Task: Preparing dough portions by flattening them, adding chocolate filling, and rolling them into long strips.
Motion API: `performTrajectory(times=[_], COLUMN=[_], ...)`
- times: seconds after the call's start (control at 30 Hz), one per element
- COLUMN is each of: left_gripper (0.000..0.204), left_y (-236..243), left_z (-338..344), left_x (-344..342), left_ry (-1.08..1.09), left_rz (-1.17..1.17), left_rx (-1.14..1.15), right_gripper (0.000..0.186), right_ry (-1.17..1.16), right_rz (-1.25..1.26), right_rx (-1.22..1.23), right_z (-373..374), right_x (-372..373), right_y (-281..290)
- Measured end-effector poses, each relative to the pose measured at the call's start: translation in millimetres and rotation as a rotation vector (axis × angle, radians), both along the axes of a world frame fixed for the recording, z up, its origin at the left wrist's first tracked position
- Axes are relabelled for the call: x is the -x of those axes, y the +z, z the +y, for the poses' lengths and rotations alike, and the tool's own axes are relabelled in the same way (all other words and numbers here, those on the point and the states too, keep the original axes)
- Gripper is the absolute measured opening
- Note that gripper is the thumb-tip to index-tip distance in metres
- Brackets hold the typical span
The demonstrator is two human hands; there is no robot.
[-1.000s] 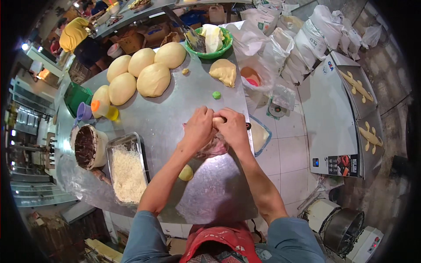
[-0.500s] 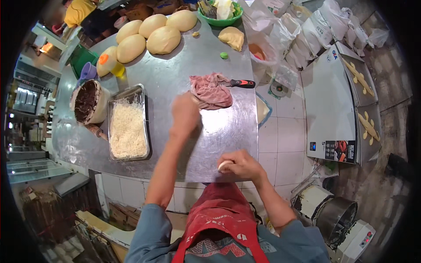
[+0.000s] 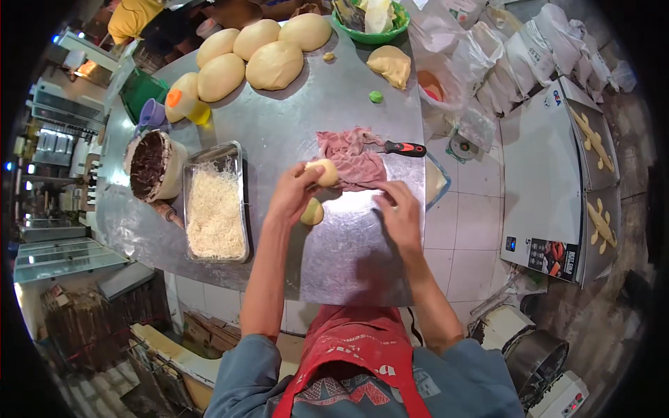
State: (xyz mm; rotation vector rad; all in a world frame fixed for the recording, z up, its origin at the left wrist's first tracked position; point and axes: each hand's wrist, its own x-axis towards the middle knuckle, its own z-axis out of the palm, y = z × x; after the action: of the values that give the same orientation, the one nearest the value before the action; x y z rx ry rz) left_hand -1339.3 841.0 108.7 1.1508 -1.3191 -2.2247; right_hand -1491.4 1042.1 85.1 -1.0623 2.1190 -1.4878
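My left hand [image 3: 296,184] holds a small pale dough ball [image 3: 322,171] over the steel table, just left of a crumpled pink cloth [image 3: 348,153]. A yellowish dough piece [image 3: 311,212] lies below that hand, partly behind it. My right hand [image 3: 396,212] is open at the lower edge of the cloth, fingers apart and slightly curved, with nothing visible in it. A tool with a black and red handle [image 3: 404,149] rests by the cloth. A tray of shredded pale topping [image 3: 214,216] stands left of my left arm.
Several large dough rounds [image 3: 275,66], a green bowl [image 3: 369,35], an oil bottle [image 3: 195,111] and a chocolate-smeared bucket [image 3: 150,167] occupy the table. White sacks [image 3: 523,49] and a chest freezer [image 3: 536,188] are at the right. A person in yellow [image 3: 132,17] is in the background.
Both hands were together over the cloth, then apart, my right lower at the edge around something pale. My right hand has risen and opened; my left now holds the dough ball.
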Motion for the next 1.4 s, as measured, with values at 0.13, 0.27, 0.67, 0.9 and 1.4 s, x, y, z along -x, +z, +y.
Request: performTrajectory(times=[0.13, 0.27, 0.67, 0.9, 1.4], left_gripper=[0.036, 0.034, 0.024, 0.025, 0.038], left_y=[19.0, 28.1, -2.5, 30.2, 5.0], left_z=[31.3, 38.9, 69.0, 85.6, -98.6], left_x=[17.6, 17.8, -25.1, -40.7, -25.9], left_ry=[-0.046, -0.144, -0.709, -0.864, -0.03], left_rz=[0.002, -0.044, -0.061, -0.117, -0.203], left_rx=[0.042, 0.439, -0.08, -0.156, 0.464], right_gripper=[0.027, 0.035, 0.034, 0.024, 0.024], right_ry=[0.084, 0.259, 0.551, 0.677, 0.12], right_rz=[-0.723, -0.65, 0.02, -0.107, 0.202], right_rx=[0.242, 0.153, 0.034, -0.04, -0.222], right_z=[-47.5, -47.3, 7.6, 35.8, 75.0], right_x=[-12.4, 1.2, -20.9, -21.9, 4.7], right_y=[20.7, 9.6, 54.5, 74.4, 4.9])
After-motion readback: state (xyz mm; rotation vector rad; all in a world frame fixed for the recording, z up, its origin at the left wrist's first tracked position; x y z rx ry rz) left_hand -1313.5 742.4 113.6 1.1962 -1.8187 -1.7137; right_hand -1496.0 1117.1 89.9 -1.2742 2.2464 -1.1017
